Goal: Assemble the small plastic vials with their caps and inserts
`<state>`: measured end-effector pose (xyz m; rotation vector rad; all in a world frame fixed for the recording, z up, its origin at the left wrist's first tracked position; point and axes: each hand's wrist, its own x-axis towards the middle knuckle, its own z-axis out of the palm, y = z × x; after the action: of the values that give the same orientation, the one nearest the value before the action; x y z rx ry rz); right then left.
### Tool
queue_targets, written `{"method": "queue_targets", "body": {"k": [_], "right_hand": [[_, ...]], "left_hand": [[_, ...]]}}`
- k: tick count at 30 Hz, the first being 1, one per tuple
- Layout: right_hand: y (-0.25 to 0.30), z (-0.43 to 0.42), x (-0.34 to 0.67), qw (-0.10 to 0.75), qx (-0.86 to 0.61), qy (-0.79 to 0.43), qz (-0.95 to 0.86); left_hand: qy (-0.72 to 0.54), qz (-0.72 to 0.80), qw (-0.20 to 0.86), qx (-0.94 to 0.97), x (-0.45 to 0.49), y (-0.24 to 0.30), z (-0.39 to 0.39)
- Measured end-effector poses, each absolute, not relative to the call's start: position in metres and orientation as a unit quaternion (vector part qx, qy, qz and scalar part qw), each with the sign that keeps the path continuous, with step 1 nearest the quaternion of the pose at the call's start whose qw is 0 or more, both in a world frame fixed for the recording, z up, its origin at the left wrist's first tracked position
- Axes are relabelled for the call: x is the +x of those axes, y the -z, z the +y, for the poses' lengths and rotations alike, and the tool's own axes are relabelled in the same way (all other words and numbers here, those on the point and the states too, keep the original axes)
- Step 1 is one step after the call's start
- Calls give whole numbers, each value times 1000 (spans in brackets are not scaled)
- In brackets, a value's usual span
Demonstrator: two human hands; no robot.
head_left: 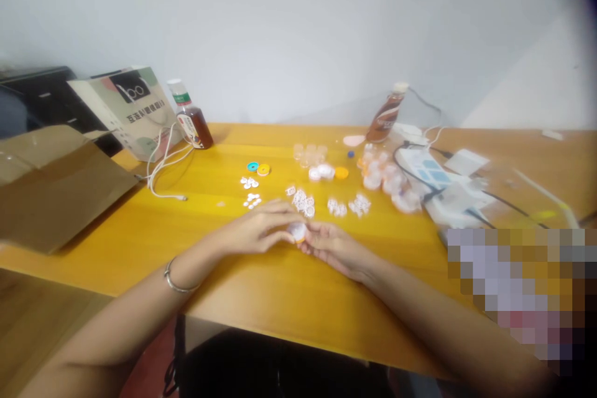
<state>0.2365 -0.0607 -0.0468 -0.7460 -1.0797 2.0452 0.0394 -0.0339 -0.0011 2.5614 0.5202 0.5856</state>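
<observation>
Above the near part of the wooden table (261,298), my left hand (259,227) and my right hand (339,250) meet at a small round white disc (297,232) with an orange edge. Both hands have their fingers closed on its sides. Just beyond my fingers lies a pile of small white patterned pieces (303,202). Two smaller clusters of white pieces (360,204) sit to the right of it. Left of the pile are little white round pieces (252,201). Behind those, a blue ring-like disc (252,166) and a yellow one (263,170) lie side by side.
Clear cups (310,154), white round parts (321,172) and an orange disc (341,172) lie farther back. Clear-and-orange containers (380,171) crowd the right, beside cables and white boxes (461,202). Two drink bottles (193,121), a white cable (161,174) and paper bags (60,186) stand around.
</observation>
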Motion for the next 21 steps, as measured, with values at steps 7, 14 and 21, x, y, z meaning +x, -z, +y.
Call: {"method": "queue_targets", "body": {"k": [7,14,21], "right_hand": [[49,-62,235,355,-277,-809,-377],[46,-63,233,351,-272,-820,-361],[47,-64,232,360,-299,-805,-366]], "left_hand": [[-229,184,209,933,41,2,-35],[-225,183,195,937,41,2,-36],[-249,212,160,931,43,9,-34]]}}
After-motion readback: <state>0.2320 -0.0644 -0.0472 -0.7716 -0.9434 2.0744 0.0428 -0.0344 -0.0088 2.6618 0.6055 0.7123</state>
